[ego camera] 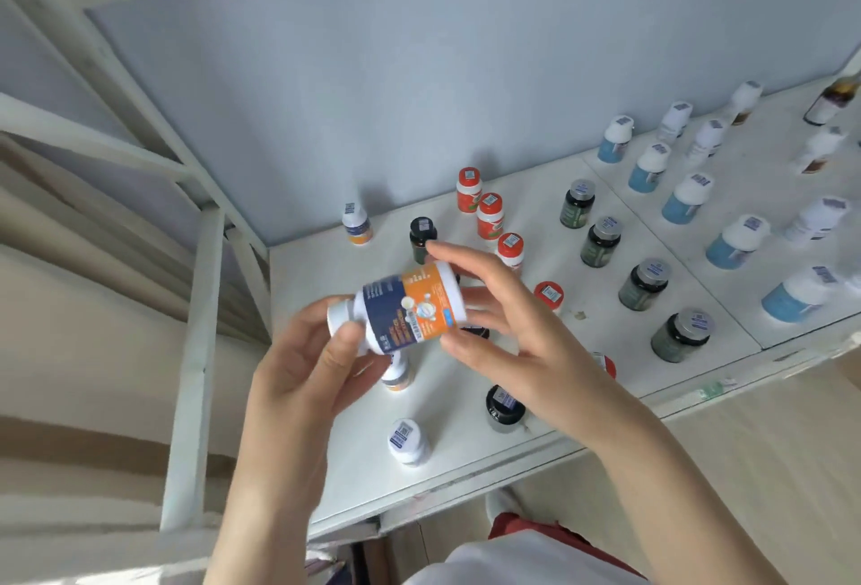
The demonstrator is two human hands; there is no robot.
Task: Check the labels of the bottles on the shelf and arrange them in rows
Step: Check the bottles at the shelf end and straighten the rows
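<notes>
Head view: I am at the label check, with the bottle [410, 309] held sideways above the shelf [466, 463], label up. My left hand [307, 365] has its fingers [342, 344] curled round the cap end. My right hand [508, 328] has its fingers [461, 258] half spread, pinching the base. Next, I judge, it must stand upright in line with the matching bottles [358, 224] at the left.

Both forearms bare. Left hand [312, 351]: forearm comes in from 6 o'clock, thumb pressed on the cap end of the bottle [410, 305], fingers curled behind it. Right hand [508, 333]: forearm comes in from 5 o'clock and points to about 10. Fingers spread, index over the top, thumb underneath, pinching the bottle's base end. Left hand sits at 9 o'clock of the right.
</notes>
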